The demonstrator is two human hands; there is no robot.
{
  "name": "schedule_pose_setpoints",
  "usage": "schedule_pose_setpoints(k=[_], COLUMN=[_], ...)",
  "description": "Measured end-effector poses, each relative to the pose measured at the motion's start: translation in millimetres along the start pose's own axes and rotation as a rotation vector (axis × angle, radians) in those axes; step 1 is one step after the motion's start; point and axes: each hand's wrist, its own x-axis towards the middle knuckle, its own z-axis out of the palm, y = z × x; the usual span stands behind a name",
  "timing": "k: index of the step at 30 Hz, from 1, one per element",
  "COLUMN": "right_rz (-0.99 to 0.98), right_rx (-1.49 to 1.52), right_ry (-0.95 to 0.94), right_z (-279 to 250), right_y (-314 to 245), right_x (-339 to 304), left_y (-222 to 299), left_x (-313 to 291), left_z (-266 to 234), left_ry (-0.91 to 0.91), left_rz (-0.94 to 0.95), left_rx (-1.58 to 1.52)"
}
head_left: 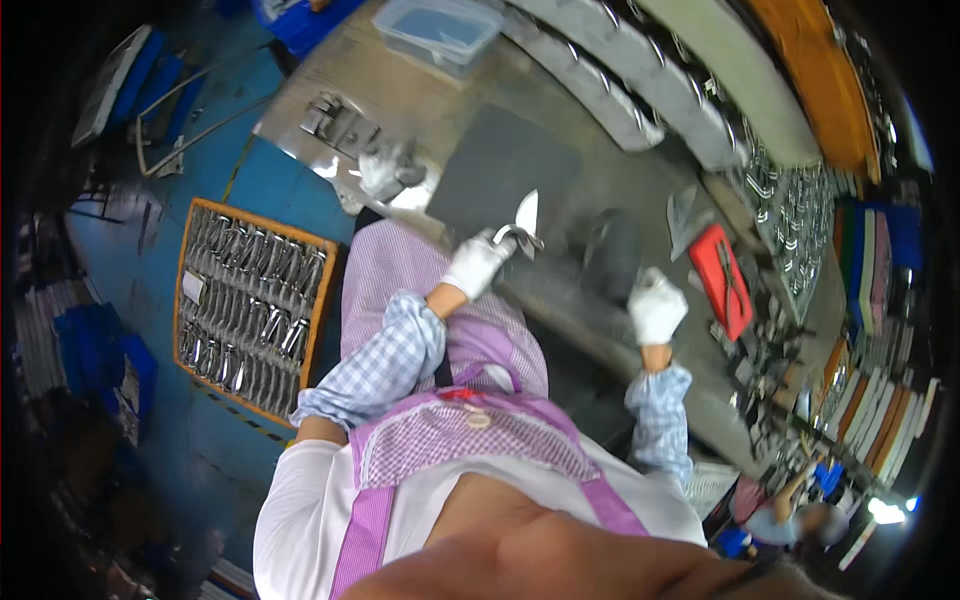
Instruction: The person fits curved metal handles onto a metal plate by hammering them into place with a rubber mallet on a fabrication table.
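Note:
My left hand, in a white glove, grips a shiny metal tool with a pointed blade, held just above the edge of a dark mat on the steel workbench. My right hand, also gloved in white, is closed near the bench's front edge; I cannot tell if anything is in it. A red tray with a pair of metal pliers lies just beyond the right hand. Checked sleeve covers and a purple apron cover my arms and lap.
An orange-rimmed crate filled with several metal tools stands on the blue floor at my left. A clear plastic box sits at the bench's far end. Racks of metal parts line the right side. Another person is at lower right.

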Motion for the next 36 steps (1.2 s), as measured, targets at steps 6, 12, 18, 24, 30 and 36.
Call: schedule_pose_setpoints(k=[6, 12, 18, 24, 30, 36], right_rz=[-0.245, 0.047, -0.083, -0.01, -0.062, -0.062], right_rx=[0.321, 0.4, 0.939, 1.255, 1.322, 1.434], right_ry=[0.508, 0.063, -0.387, -0.443, -0.583, -0.541], right_z=[8.6, 55.3, 10.4, -33.0, -36.0, -19.1], right_y=[-81.6, -151.2, -148.2, -181.2, -190.0, -187.5], right_x=[-2.9, 22.6, -10.0, -47.7, -42.3, -49.7], left_y=[-8.7, -6.0, -26.0, -34.8, -45.2, -27.2], left_x=[-32.2, -48.6, -47.8, -56.8, -60.2, -61.1], left_z=[-29.9, -37.8, -24.2, -17.7, -22.9, -24.6], left_ry=[-0.188, 0.029, 0.064, 0.25, 0.225, 0.29], left_rz=[0.099, 0.062, 0.23, 0.17, 0.206, 0.103], left_rx=[-0.015, -0.418, -0.733, -0.711, -0.712, -0.646])
